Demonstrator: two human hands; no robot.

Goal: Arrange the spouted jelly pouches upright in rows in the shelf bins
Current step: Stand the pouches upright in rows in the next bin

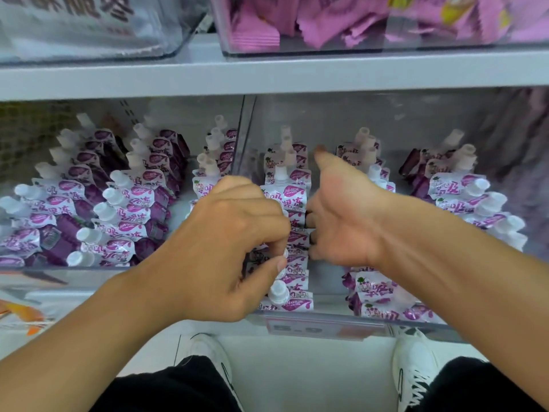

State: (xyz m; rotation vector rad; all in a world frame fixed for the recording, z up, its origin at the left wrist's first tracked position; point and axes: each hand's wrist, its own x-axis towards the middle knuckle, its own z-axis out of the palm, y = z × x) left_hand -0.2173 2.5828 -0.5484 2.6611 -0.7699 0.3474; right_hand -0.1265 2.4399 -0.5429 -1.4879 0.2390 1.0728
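Both your hands work the middle row of pouches (292, 233) in the right-hand bin (326, 318).

Your left hand (234, 248) pinches a white cap in that row between thumb and curled fingers; your right hand (341, 221), at its 3 o'clock, curls its fingers onto the pouches with the thumb up. More rows fill the left bin (89, 267) at 9 o'clock; pink packets (371, 22) sit at 12.
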